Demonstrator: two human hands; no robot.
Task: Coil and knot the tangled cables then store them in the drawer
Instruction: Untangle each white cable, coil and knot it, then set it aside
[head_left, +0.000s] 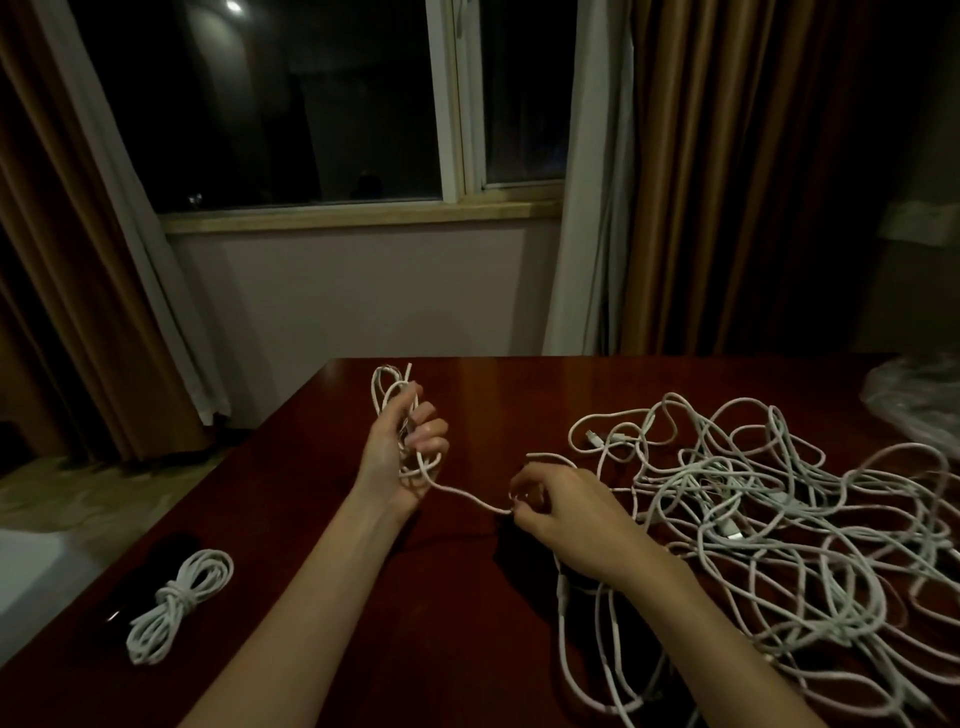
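While raised above the dark red counter (467, 405), left hand (400, 452) closed around a small white coil (396, 400), loops projecting above the fist and below the curled fingers (431, 431). From the bottom of that coil, 1 white strand (470, 500) sagging rightward to the right hand (561, 519). Right hand pinched shut on the strand, thumb and fingertips together, knuckles toward the camera; a short free end (548, 457) arching just above and behind it. To the right, tangled cables (769, 519): thin white cords in many overlapping loops, spread loose across the counter from mid-depth to the near edge, passing under the right forearm, at least 2 plug ends showing among the loops. Near the counter's left front corner, well apart from both hands, 1 finished bundle (179, 605): white cord folded into long loops and cinched at the middle by several wraps, lying flat beside a dark object (156, 577) too dim to identify. At the far right edge, crumpled clear plastic (919, 400). Behind the counter, window (311, 104) with brown curtains (753, 182).
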